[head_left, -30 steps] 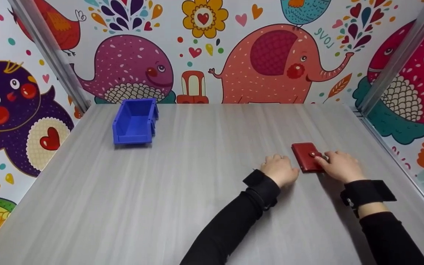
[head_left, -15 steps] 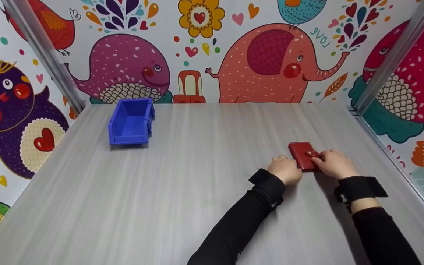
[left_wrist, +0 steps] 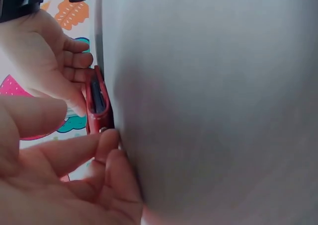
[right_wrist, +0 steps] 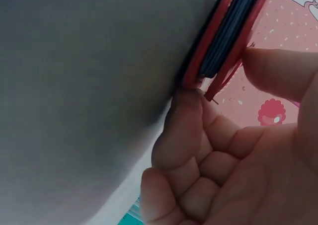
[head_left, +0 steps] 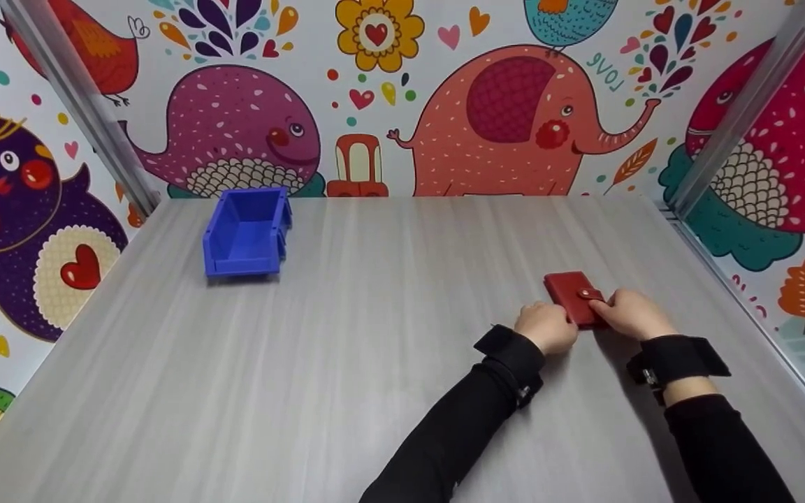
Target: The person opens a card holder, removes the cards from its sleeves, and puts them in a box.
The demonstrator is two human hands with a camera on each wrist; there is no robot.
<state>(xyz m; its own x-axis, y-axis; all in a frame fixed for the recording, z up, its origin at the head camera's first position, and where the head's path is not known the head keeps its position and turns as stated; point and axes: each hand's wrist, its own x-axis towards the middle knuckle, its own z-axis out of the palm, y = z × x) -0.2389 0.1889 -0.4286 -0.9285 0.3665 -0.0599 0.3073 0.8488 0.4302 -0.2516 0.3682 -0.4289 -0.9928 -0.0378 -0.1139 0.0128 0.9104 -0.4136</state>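
A red wallet (head_left: 571, 299) with a snap strap lies on the table's right side. Its dark inner leaves show edge-on in the right wrist view. My right hand (head_left: 636, 313) pinches the strap side: the thumb (right_wrist: 278, 73) presses the strap and the forefinger (right_wrist: 181, 125) is at the lower edge. At the wallet's near left corner is my left hand (head_left: 548, 327), its fingers bent loosely. In the left wrist view, a fingertip (left_wrist: 108, 138) of this hand touches the wallet's edge, while the thumb (left_wrist: 39, 115) stays apart from it.
A blue plastic bin (head_left: 245, 234) stands at the table's back left, its low front towards me. Printed cartoon walls and metal corner posts (head_left: 752, 115) bound the grey table (head_left: 374, 335) at the back and sides.
My left hand has moved right, up to the wallet's near left corner. The right hand stays at the strap side, its thumb now on the strap. The head view has shifted slightly.
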